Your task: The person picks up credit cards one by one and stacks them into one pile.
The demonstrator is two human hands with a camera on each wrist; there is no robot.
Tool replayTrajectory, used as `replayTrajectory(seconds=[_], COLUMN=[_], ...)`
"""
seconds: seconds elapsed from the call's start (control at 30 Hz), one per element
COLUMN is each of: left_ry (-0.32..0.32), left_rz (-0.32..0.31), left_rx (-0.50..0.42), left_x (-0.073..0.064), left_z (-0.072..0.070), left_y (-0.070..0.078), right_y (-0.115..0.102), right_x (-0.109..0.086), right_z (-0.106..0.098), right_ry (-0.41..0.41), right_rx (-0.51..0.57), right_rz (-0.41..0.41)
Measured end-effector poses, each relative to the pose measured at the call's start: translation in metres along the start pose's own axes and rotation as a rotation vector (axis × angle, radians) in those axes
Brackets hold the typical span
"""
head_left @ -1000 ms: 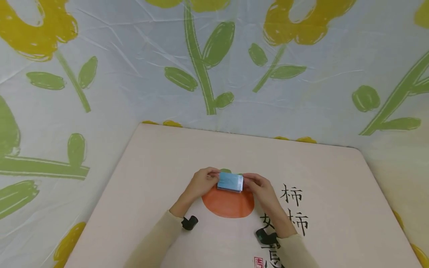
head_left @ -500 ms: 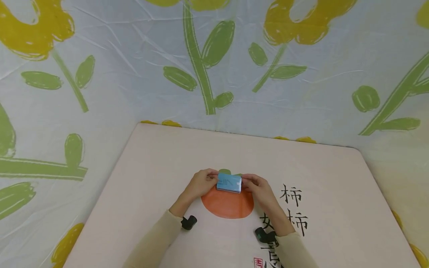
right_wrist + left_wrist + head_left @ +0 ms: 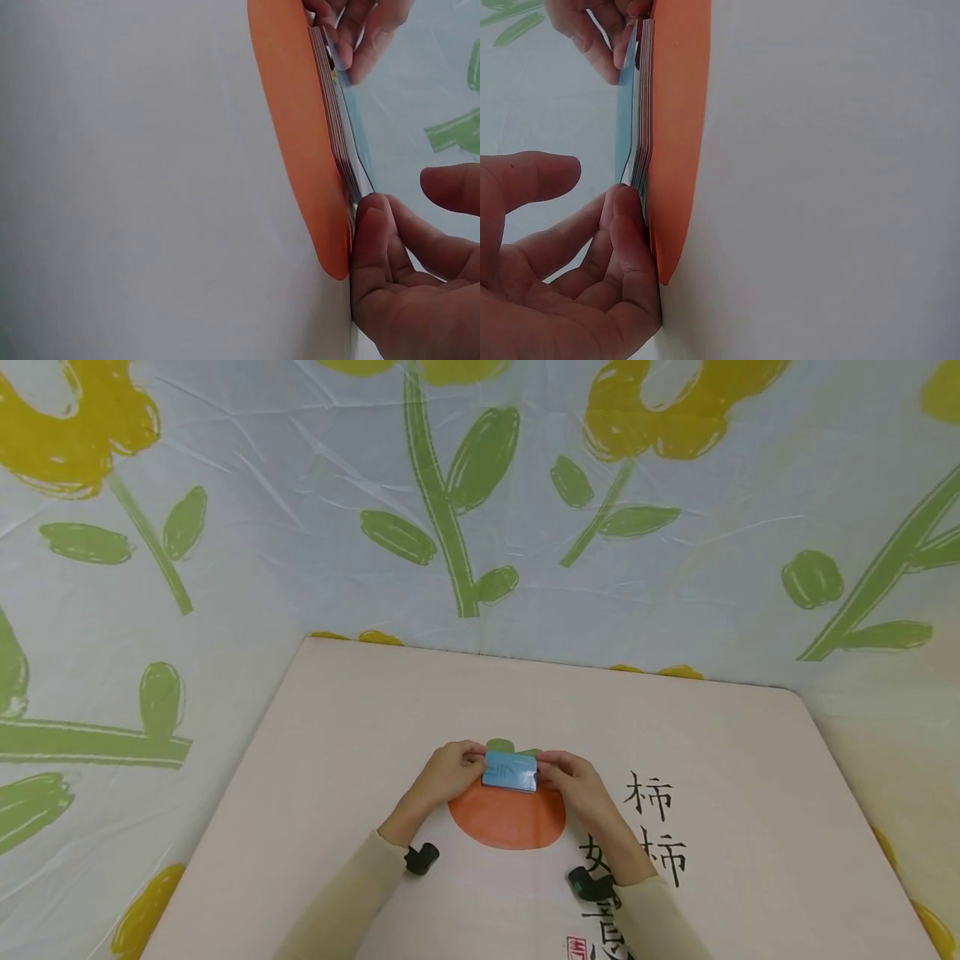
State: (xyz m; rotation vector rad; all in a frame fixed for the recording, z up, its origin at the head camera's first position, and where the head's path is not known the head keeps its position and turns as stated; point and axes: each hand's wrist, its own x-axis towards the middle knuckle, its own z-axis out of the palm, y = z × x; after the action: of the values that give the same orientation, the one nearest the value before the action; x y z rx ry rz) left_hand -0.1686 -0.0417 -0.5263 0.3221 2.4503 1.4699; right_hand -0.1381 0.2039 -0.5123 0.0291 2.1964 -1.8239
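A small stack of thin cards (image 3: 509, 772), its top face light blue with faint darker marks, lies between both hands over the printed orange persimmon (image 3: 507, 818). At its left end, my left hand (image 3: 448, 772) pinches the stack. My right hand (image 3: 576, 783) holds the opposite end. Seen edge-on in the left wrist view, the light-blue top card (image 3: 625, 120) stands slightly apart from the layers beneath. In the right wrist view a thin gap likewise separates the blue layer from the layered card edges (image 3: 330, 105). Parts of both ends are hidden by fingers.
The pale tabletop mat (image 3: 360, 710) carries black printed characters (image 3: 651, 797) to the right and a red seal print (image 3: 577, 947) near the front. A flower-patterned curtain (image 3: 300, 527) stands behind and beside the table. Black wrist devices (image 3: 422, 858) sit on both wrists.
The glare on the blue top face has changed, and darker marks now show on it. Both hands and the stack stay almost in place; the whole view shifts slightly.
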Motion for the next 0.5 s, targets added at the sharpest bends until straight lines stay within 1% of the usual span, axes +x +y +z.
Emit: replayTrajectory(seconds=[0.27,0.5], left_ry=[-0.010,-0.008], left_rz=[0.004,-0.001], left_rx=[0.026,0.058], left_x=[0.0001,-0.0008], left_z=[-0.0005,-0.0008], left_y=[0.0017,0.0045], right_y=[-0.0002,0.0002], right_x=[0.0022,0.0034], right_z=[0.0012,0.0025], right_ry=[0.021,0.022], right_rx=[-0.042,-0.053], right_rz=[0.031,0.030])
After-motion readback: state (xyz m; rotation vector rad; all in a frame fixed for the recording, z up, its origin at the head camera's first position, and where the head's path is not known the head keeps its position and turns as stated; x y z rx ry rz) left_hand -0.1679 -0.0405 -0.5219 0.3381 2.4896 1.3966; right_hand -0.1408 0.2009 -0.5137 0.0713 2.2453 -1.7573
